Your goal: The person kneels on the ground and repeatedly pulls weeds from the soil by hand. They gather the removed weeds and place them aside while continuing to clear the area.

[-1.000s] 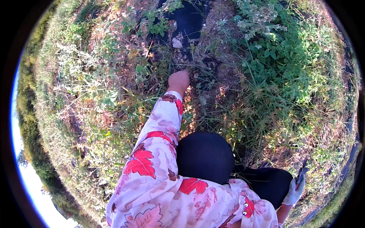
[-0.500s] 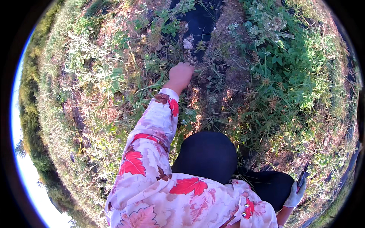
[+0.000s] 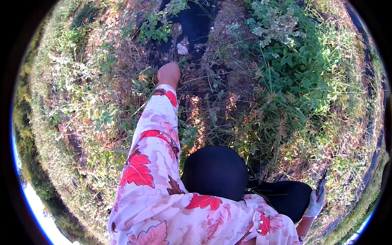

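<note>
My bare left hand [image 3: 169, 73] reaches forward to the ground, low among the grass and weeds beside a strip of black plastic sheeting [image 3: 195, 25]. It is bent down at the wrist, with its back toward me and its fingers hidden, so what it touches cannot be made out. Just ahead of it, a pale lump [image 3: 182, 49] lies on the sheeting. At the lower right, my right hand [image 3: 314, 204], in a whitish glove, rests by my dark-clad knee. Its fingers are closed around a dark, thin-bladed hand tool [image 3: 323, 182] that points upward; the exact kind is unclear.
A dense patch of leafy green weeds [image 3: 298, 69] grows on the right. Dry grass and low plants [image 3: 85, 110] spread over the left side. My bent knee [image 3: 215, 173] is close below the reaching arm. Another dark strip [image 3: 361, 28] runs along the far right edge.
My left hand has moved forward and left along the ground, its fingers turning out of sight. The whole view has shifted slightly. The right hand stays by the knee with the tool.
</note>
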### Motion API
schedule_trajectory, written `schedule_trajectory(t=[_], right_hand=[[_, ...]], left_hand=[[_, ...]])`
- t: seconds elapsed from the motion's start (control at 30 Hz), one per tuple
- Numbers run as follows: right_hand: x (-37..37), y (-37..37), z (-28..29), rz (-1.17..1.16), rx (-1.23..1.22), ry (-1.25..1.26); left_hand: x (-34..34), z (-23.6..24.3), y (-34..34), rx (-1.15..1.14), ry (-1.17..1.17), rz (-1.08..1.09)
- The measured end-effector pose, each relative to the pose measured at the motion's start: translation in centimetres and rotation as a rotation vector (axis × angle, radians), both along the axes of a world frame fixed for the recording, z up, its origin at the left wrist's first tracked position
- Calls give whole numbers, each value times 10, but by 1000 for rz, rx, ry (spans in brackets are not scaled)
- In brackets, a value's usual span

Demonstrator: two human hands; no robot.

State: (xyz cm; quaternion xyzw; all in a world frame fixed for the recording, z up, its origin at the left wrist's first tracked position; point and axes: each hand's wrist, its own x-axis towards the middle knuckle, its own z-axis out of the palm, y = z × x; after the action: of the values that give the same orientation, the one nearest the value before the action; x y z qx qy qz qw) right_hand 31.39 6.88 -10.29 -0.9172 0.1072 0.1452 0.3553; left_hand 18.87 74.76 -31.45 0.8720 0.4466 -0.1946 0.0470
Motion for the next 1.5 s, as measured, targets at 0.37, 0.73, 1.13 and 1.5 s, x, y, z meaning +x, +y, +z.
schedule_trajectory(t=[0.37,0.73,1.13,1.5], right_hand=[[-8,9,4,78,-75,-98],[-15,5,11,16,80,-60],[-19,4,16,54,94,-6],[-61,-14,37,243,220,-146]], left_hand=[[-99,10,-126,-131,1,-154],[-41,209,27,539,-381,321],[-52,171,-174,115,-399,-436],[-149,255,-251,-41,-413,-200]])
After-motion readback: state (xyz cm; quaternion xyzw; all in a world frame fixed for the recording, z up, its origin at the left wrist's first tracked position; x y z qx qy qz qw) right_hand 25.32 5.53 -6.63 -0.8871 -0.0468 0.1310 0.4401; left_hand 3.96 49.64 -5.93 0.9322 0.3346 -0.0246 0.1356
